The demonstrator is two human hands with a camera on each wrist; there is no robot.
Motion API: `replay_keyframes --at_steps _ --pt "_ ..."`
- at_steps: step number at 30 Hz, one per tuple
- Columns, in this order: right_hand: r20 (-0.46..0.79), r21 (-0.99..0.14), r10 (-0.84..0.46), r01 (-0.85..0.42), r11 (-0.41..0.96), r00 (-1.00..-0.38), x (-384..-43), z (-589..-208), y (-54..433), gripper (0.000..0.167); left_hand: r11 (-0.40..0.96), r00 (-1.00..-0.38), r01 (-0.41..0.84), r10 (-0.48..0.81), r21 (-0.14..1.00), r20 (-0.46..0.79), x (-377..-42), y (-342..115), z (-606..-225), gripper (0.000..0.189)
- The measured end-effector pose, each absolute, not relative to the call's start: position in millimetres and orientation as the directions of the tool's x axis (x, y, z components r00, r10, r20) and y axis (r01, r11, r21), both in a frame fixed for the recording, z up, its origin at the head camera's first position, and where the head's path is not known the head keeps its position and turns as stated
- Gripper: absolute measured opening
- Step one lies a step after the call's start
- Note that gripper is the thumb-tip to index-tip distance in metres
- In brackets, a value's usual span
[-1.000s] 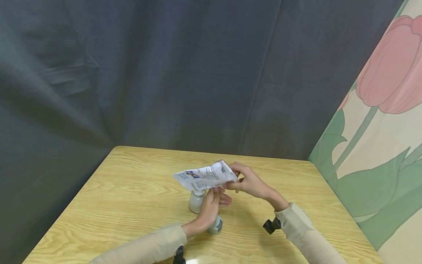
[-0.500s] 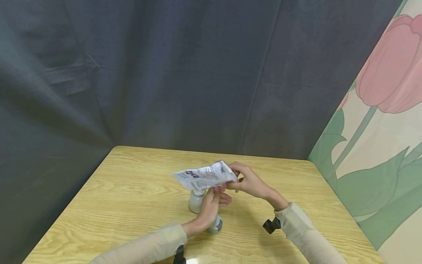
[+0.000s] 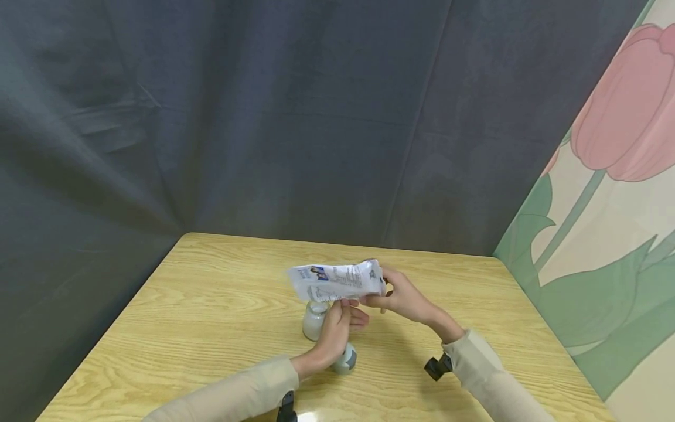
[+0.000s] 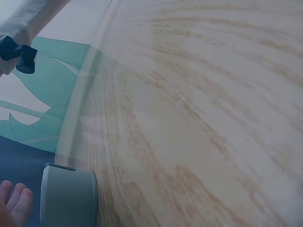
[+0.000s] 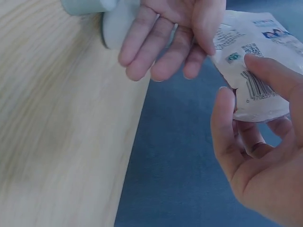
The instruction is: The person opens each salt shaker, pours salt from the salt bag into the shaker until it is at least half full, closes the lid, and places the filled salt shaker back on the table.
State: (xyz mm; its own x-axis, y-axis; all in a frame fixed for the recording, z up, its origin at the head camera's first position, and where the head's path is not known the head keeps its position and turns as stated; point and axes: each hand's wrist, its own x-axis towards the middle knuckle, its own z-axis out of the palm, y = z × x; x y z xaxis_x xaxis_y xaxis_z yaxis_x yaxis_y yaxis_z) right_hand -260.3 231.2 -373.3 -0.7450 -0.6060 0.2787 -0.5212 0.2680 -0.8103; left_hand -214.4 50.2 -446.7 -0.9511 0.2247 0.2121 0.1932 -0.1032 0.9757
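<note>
A white printed pouch (image 3: 337, 281) is held up above the table, tilted, with blue pictures, a barcode (image 5: 255, 85) and a QR code on it. My right hand (image 3: 403, 298) grips its right end, thumb on the printed face and fingers behind. Under the pouch's lower edge my left hand (image 3: 337, 331) reaches out with straight fingers; its thumb is at the pouch's edge in the right wrist view. Left of that hand a pale jar (image 3: 314, 322) stands open at the mouth, below the pouch. A grey-green rounded piece (image 3: 345, 359) sits by the left wrist, partly hidden.
The wood-grain table (image 3: 211, 293) backs onto a dark curtain (image 3: 316, 129). A tulip-patterned hanging (image 3: 622, 117) borders the right side. Small black devices, such as the one at the right cuff (image 3: 437, 368), are worn on both wrists.
The pouch, in my right hand, has moved a little to the right and turned more level, showing more of the jar's mouth. My left hand has barely moved.
</note>
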Motion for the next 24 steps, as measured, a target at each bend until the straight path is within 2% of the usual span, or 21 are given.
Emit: replay_keyframes --at_steps 11,18,24 --pt "0.254 -0.834 -0.609 -0.489 0.255 -0.752 -260 -388 236 0.044 -0.101 -0.955 0.177 0.225 0.979 0.196 -213 49 -447 0.041" --pt "0.328 -0.831 -0.635 -0.534 0.159 -0.699 -261 -401 239 0.043 -0.062 -0.955 0.187 0.222 0.98 0.196 -210 48 -448 0.041" --pt "0.338 -0.833 -0.623 -0.533 0.151 -0.705 -259 -403 238 0.04 -0.065 -0.952 0.2 0.223 0.978 0.209 -211 48 -451 0.041"
